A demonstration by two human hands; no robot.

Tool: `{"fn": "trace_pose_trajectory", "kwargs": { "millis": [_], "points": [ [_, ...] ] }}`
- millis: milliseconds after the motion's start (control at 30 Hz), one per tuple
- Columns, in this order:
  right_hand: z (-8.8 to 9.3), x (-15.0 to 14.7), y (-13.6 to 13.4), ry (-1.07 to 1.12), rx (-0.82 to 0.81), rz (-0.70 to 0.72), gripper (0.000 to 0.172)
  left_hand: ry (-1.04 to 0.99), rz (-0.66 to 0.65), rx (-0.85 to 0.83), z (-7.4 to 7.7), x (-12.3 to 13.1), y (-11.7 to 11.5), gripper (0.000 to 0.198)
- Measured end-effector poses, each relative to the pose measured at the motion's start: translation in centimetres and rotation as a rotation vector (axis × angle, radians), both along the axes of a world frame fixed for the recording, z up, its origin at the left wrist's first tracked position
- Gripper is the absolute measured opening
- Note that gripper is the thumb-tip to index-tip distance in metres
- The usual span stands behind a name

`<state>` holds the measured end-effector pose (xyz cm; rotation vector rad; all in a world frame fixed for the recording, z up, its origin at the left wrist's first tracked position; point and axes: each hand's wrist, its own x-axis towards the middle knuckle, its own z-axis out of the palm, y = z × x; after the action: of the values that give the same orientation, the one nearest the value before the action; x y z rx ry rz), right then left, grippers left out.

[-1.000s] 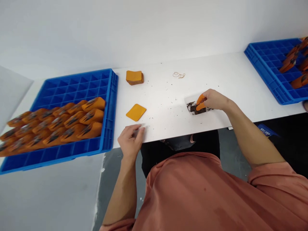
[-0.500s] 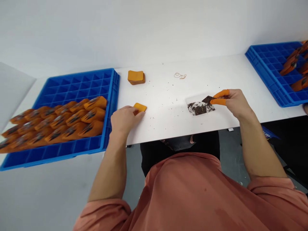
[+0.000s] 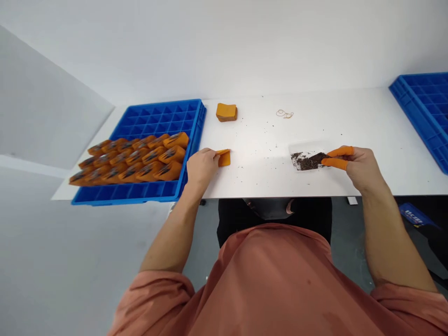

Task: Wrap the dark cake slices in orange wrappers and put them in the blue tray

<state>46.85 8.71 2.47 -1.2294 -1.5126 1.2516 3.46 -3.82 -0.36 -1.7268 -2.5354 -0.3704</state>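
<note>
My left hand [image 3: 202, 169] pinches a small orange paper packet [image 3: 225, 159] just above the white table, and the packet's upper edge stands apart like a mouth. My right hand [image 3: 362, 167] wears orange finger cots on the thumb and forefinger. Between those fingertips is a small dark flat card [image 3: 318, 157], tilted into a shallow clear tray [image 3: 304, 146]. Dark crumbly material [image 3: 305, 164] lies in the tray under the card. How much of it rests on the card I cannot tell.
A blue compartment tray [image 3: 201, 126] at the left holds rows of filled orange packets [image 3: 140, 161]. Behind are a stack of orange packets [image 3: 226, 112] and some thin rubber bands [image 3: 284, 114]. Another blue compartment tray [image 3: 416, 112] stands at the right. Dark crumbs dot the table.
The view has swung left, so things sit further right. The packet in my left hand has turned and its mouth now gapes. The card has dipped lower into the dark material.
</note>
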Motion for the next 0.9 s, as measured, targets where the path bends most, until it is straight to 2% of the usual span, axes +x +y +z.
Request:
{"fn": "trace_pose_trajectory", "kwargs": {
  "millis": [133, 233, 333, 433, 533, 733, 900],
  "points": [
    [0.8, -1.1, -1.2, 0.044, 0.064, 0.017, 0.035, -0.357, -0.030, 0.361, 0.9, 0.8, -1.6, 0.014],
    [2.4, -3.0, -2.8, 0.064, 0.184, 0.068, 0.027, -0.647, -0.088, 0.517, 1.2, 2.8, -2.8, 0.015],
    [4.7, -5.4, -4.9, 0.026, 0.401, 0.157, 0.016, -0.799, -0.160, 0.623, 1.4, 5.2, -3.7, 0.023],
    [6.7, -7.9, -6.8, -0.052, 0.638, 0.289, 0.008, -0.807, -0.218, 0.686, 1.7, 7.1, -4.3, 0.023],
    [7.9, -9.7, -8.0, -0.105, 0.735, 0.370, 0.006, -0.734, -0.279, 0.729, 2.1, 8.3, -4.8, 0.017],
    [7.8, -10.8, -8.2, -0.224, 0.854, 0.416, 0.009, -0.575, -0.370, 0.827, 2.2, 9.3, -5.1, 0.013],
    [7.5, -11.0, -8.4, -0.368, 1.037, 0.370, 0.016, -0.463, -0.449, 0.882, 2.1, 9.4, -5.2, 0.011]
  ]
}}
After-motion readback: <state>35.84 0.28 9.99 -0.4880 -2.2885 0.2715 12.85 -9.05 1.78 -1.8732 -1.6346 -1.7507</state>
